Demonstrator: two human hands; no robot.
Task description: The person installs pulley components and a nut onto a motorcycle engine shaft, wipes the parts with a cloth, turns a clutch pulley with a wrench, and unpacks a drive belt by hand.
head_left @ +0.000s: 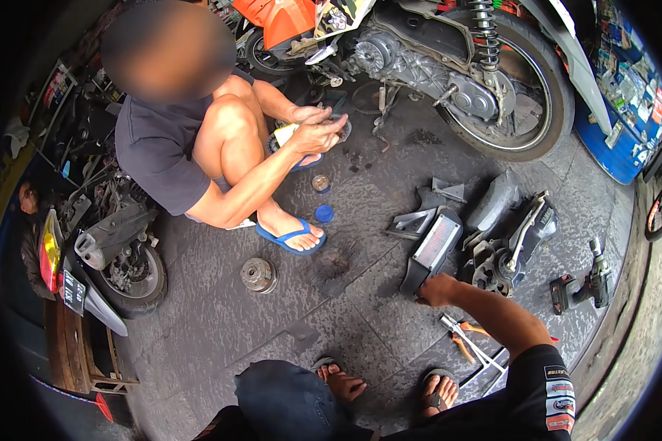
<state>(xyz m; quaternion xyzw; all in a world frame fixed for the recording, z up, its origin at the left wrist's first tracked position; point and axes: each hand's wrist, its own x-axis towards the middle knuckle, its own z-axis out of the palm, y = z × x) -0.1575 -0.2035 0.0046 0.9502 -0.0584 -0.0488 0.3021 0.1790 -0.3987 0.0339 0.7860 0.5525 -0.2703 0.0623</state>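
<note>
My right hand (438, 291) reaches down to the floor, its fingers closed around the lower end of an air filter (435, 244). The filter has a black frame and a pale pleated panel, and it leans up at a slant. Dark plastic covers (415, 220) lie just left of and behind it. To the right sits a black and grey engine cover (518, 250) with a lever on it. Nearer to me, pliers with orange handles (462, 345) and metal wrenches (478, 344) lie below my forearm. My left hand is out of view.
A co-worker (162, 147) squats at left, both hands on a small part. A scooter with its rear wheel (522, 103) stands behind. A cordless impact driver (594, 283) lies right, a round metal part (259, 275) and blue lid (324, 213) left. Blue drum (618, 151) stands far right.
</note>
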